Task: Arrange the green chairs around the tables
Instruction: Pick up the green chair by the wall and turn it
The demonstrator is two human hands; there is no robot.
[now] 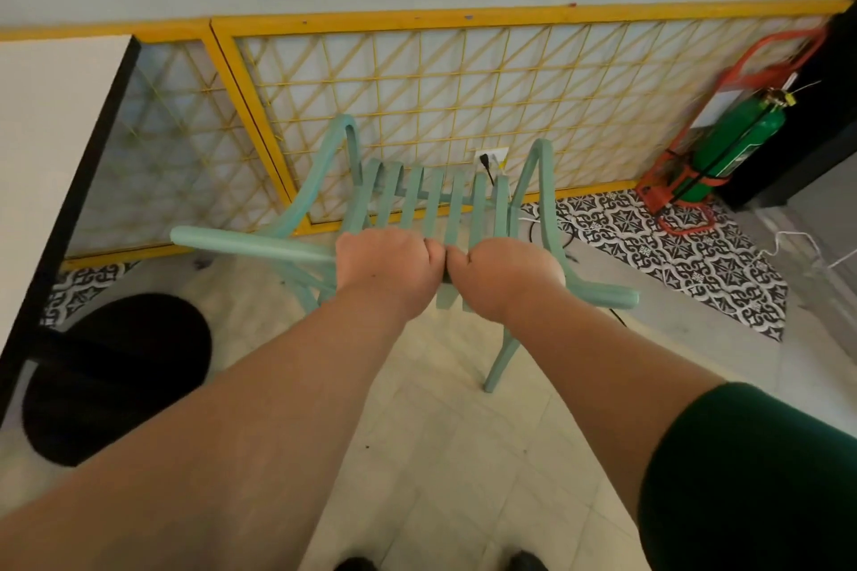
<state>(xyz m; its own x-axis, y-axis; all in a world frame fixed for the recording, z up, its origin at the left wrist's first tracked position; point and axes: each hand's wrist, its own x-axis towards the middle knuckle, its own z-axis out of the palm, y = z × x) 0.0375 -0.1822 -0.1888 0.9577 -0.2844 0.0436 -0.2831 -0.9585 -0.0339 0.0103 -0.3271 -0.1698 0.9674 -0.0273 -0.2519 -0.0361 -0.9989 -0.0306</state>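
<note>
A pale green slatted chair stands in front of me, its seat toward the wall and its back rail under my hands. My left hand and my right hand grip the top rail side by side, thumbs touching. The rail sticks out to the left and right of my fists. One rear chair leg rests on the cream floor tiles below my right wrist. A white table with a black edge stands at the left, its round black base on the floor below it.
A yellow lattice panel runs along the wall behind the chair, with a socket and black plug. A green cylinder in a red stand sits at the right beside a dark cabinet. White cables lie on the patterned floor tiles.
</note>
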